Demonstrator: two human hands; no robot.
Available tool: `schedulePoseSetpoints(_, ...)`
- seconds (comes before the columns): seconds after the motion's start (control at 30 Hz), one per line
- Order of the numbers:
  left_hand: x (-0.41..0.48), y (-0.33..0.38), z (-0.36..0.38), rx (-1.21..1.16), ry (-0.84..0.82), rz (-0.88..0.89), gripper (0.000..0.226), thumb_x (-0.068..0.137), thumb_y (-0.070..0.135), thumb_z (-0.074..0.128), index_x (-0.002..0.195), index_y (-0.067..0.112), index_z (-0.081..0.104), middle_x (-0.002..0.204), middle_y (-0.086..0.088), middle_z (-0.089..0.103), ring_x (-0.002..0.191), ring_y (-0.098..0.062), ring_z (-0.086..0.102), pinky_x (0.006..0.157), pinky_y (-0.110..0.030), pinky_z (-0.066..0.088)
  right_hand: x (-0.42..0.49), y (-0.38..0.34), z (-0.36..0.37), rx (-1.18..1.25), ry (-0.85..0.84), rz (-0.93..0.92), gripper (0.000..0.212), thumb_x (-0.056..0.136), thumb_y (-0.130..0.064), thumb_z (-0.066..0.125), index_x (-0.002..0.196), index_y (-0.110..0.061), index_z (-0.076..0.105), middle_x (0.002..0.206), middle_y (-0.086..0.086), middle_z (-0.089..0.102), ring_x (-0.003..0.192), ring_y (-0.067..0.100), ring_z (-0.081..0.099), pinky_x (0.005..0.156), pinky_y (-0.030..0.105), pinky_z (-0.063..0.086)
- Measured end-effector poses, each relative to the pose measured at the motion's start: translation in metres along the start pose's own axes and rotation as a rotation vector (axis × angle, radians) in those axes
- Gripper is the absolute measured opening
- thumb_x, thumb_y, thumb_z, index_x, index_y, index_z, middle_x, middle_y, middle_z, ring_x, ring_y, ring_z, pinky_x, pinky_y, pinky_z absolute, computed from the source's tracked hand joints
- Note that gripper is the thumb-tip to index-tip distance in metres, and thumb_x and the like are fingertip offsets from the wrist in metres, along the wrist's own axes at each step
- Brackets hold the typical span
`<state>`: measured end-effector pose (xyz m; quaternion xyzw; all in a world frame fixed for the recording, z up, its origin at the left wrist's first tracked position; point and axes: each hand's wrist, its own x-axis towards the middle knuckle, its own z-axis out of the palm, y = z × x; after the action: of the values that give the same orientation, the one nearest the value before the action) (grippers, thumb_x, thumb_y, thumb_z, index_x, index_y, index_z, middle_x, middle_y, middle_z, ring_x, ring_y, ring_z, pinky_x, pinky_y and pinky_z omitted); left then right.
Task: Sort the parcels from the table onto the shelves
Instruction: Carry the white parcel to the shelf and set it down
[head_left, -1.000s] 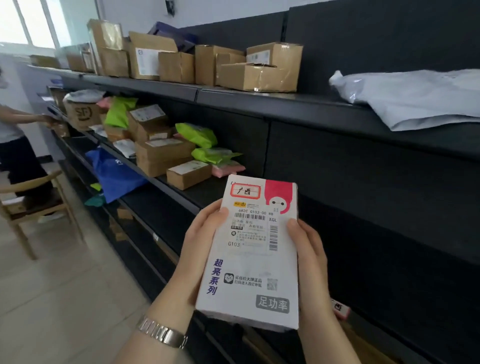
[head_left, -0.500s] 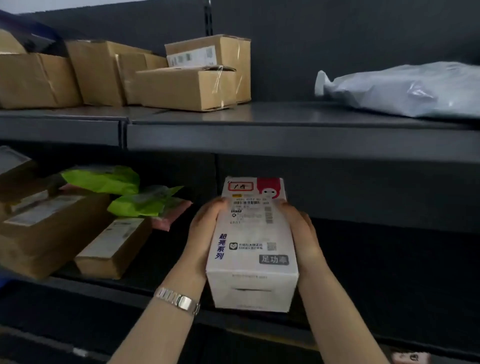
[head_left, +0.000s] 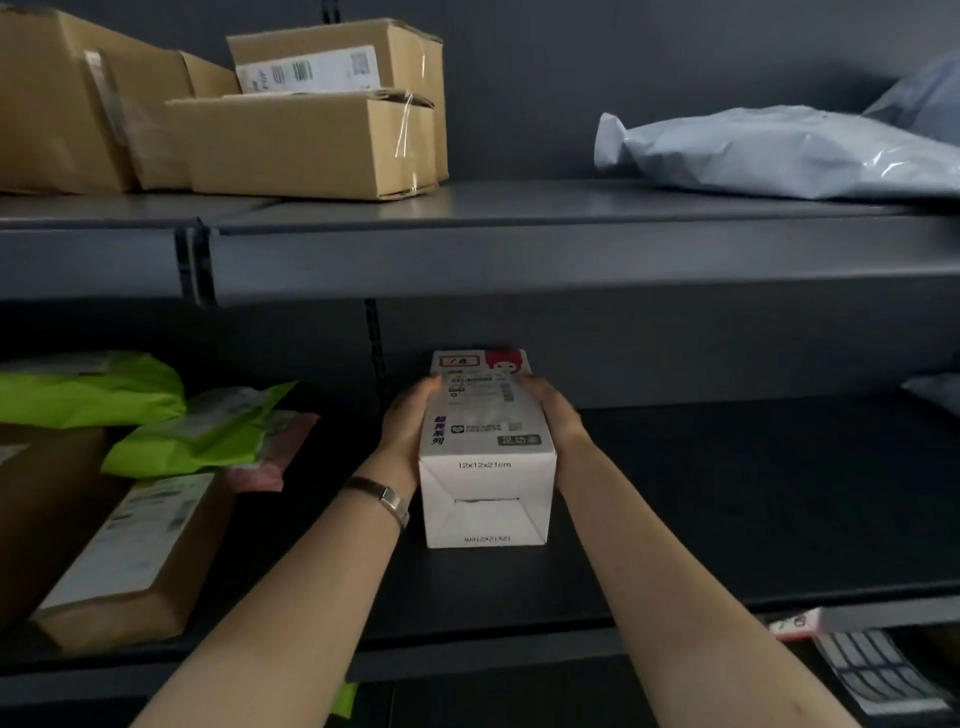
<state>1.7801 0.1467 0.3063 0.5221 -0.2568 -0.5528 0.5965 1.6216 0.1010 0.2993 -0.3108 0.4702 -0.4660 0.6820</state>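
A white box (head_left: 485, 457) sits lengthwise on the middle shelf (head_left: 727, 519), its near end flap facing the camera and its labelled top showing a red patch at the far end. Both hands grip it: the left hand (head_left: 408, 421) presses the left side, the right hand (head_left: 553, 410) the right side, fingers curled over the top edges. A metal watch (head_left: 387, 499) circles the left wrist. To the left on the same shelf lie 2 green bags (head_left: 156, 415), a pink packet (head_left: 270, 467) and a brown box (head_left: 130, 561) with a white label. On the upper shelf (head_left: 519, 244), brown cartons (head_left: 311, 145) stand at the left and a grey plastic mailer (head_left: 779, 150) lies at the right.
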Motion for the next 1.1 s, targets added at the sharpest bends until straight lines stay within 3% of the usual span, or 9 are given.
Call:
schedulePoseSetpoints(0.1, 0.004, 0.000, 0.002, -0.009, 0.007, 0.004, 0.049, 0.093, 0.036, 0.066, 0.131, 0.006, 0.067, 0.110, -0.018, 0.071, 0.082, -0.027, 0.070, 0.067, -0.033, 0.057, 0.004, -0.003, 0.000, -0.035, 0.007, -0.008, 0.074, 0.083, -0.039, 0.080, 0.147, -0.015, 0.051, 0.125, 0.022, 0.071, 0.111, 0.042, 0.071, 0.101, 0.056, 0.055)
schedulePoseSetpoints(0.23, 0.006, 0.001, 0.005, -0.054, 0.064, -0.003, 0.044, 0.090, 0.033, 0.072, 0.126, 0.007, 0.070, 0.092, -0.010, 0.073, 0.074, -0.024, 0.071, 0.055, -0.027, 0.055, 0.006, -0.007, -0.001, -0.072, -0.009, -0.024, 0.062, 0.085, -0.040, 0.078, 0.138, -0.013, 0.060, 0.124, 0.022, 0.073, 0.114, 0.042, 0.071, 0.101, 0.056, 0.055)
schedulePoseSetpoints(0.33, 0.004, 0.005, 0.006, 0.000, 0.098, 0.027, 0.040, 0.091, 0.026, 0.072, 0.125, 0.005, 0.068, 0.096, -0.011, 0.073, 0.071, -0.022, 0.069, 0.047, -0.022, 0.055, 0.002, -0.008, 0.000, -0.111, 0.027, -0.043, 0.060, 0.087, -0.042, 0.076, 0.137, -0.012, 0.061, 0.122, 0.021, 0.073, 0.112, 0.040, 0.071, 0.100, 0.054, 0.056)
schedulePoseSetpoints(0.37, 0.005, 0.006, 0.007, 0.008, 0.120, 0.067, 0.037, 0.093, 0.022, 0.070, 0.126, 0.005, 0.067, 0.106, -0.014, 0.074, 0.076, -0.024, 0.071, 0.052, -0.024, 0.058, 0.000, -0.008, 0.001, -0.123, 0.063, -0.074, 0.062, 0.089, -0.043, 0.074, 0.140, -0.011, 0.058, 0.120, 0.020, 0.073, 0.110, 0.039, 0.072, 0.099, 0.051, 0.057)
schedulePoseSetpoints(0.43, 0.007, 0.010, 0.007, -0.005, 0.214, 0.175, 0.035, 0.097, 0.014, 0.064, 0.131, 0.007, 0.065, 0.130, -0.017, 0.068, 0.106, -0.031, 0.071, 0.086, -0.036, 0.060, -0.004, -0.010, -0.001, -0.164, 0.164, -0.163, 0.064, 0.095, -0.045, 0.065, 0.149, -0.014, 0.047, 0.127, 0.016, 0.069, 0.115, 0.035, 0.067, 0.101, 0.049, 0.053)
schedulePoseSetpoints(0.5, 0.003, 0.020, 0.004, -0.040, 0.253, 0.250, 0.037, 0.100, 0.012, 0.057, 0.137, 0.012, 0.062, 0.143, -0.011, 0.063, 0.130, -0.028, 0.060, 0.109, -0.039, 0.045, -0.009, -0.018, -0.007, -0.189, 0.216, -0.220, 0.063, 0.101, -0.047, 0.054, 0.156, -0.019, 0.039, 0.149, 0.014, 0.055, 0.135, 0.035, 0.053, 0.114, 0.052, 0.041)
schedulePoseSetpoints(0.73, -0.053, 0.035, -0.013, -0.044, 0.109, 0.537, 0.056, 0.095, 0.037, 0.038, 0.149, 0.028, 0.048, 0.149, 0.004, 0.055, 0.128, -0.010, 0.053, 0.106, -0.029, 0.032, -0.069, -0.023, -0.027, -0.272, 0.190, -0.485, 0.052, 0.106, -0.045, 0.039, 0.155, -0.026, 0.042, 0.161, 0.002, 0.044, 0.148, 0.025, 0.040, 0.119, 0.042, 0.030)
schedulePoseSetpoints(0.9, -0.129, 0.010, -0.027, 0.000, 0.076, 0.722, 0.040, 0.095, 0.043, 0.033, 0.126, 0.049, 0.058, 0.132, 0.027, 0.062, 0.124, 0.011, 0.056, 0.103, -0.018, 0.036, -0.147, 0.003, -0.032, -0.277, 0.105, -0.761, 0.035, 0.108, -0.043, 0.032, 0.134, -0.044, 0.054, 0.144, -0.012, 0.056, 0.133, 0.007, 0.053, 0.115, 0.034, 0.036)
schedulePoseSetpoints(1.1, -0.218, -0.028, -0.037, 0.031, 0.120, 0.803, 0.040, 0.096, 0.050, 0.030, 0.123, 0.055, 0.058, 0.136, 0.031, 0.060, 0.133, 0.008, 0.053, 0.113, -0.022, 0.033, -0.230, 0.026, -0.061, -0.212, 0.107, -0.921, 0.032, 0.112, -0.030, 0.032, 0.123, -0.051, 0.054, 0.135, -0.020, 0.060, 0.129, 0.000, 0.056, 0.108, 0.024, 0.041)
